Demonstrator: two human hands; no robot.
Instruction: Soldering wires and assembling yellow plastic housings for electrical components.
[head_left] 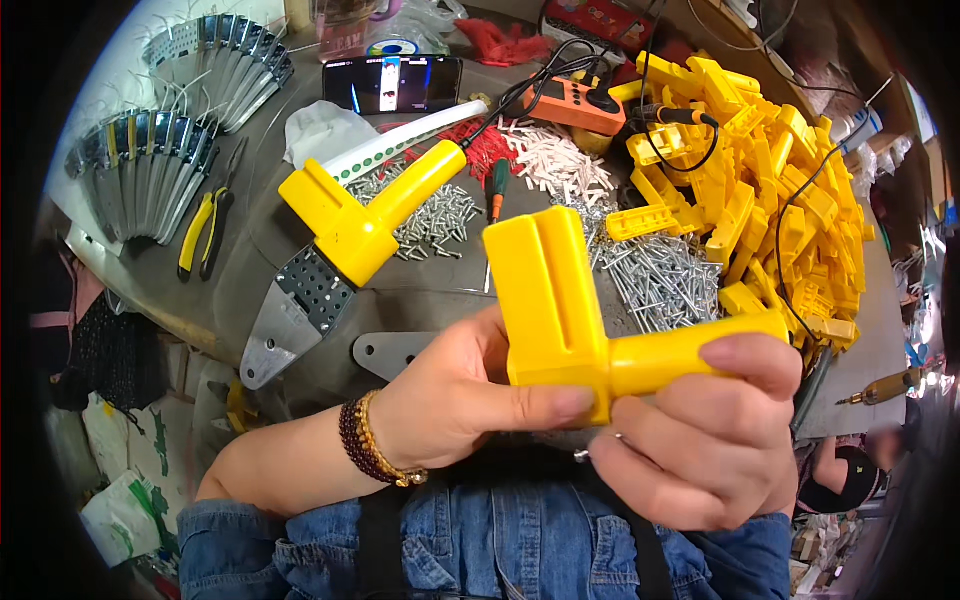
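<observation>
In front of my chest, both hands hold a yellow plastic tool housing (pixel 552 300) with a block-shaped body and a round handle. My left hand (pixel 450 385) grips the body, its thumb pressed across the lower edge. The fingers of my right hand (pixel 705 430) curl around the handle. A small screw (pixel 582 456) pokes out by that hand's fingertips. Beyond them on the table lies an assembled tool (pixel 365 235): a similar yellow housing with a perforated grey metal plate and a black cord. Partly behind my left hand is another grey metal plate (pixel 385 352).
Yellow plastic parts (pixel 760 180) are heaped at right. Long screws (pixel 660 285), short screws (pixel 435 218) and white small pieces (pixel 560 160) lie in piles. A screwdriver (pixel 498 190), pliers (pixel 210 220), metal plates (pixel 150 165), a phone (pixel 392 84) and an orange power strip (pixel 575 105) surround them.
</observation>
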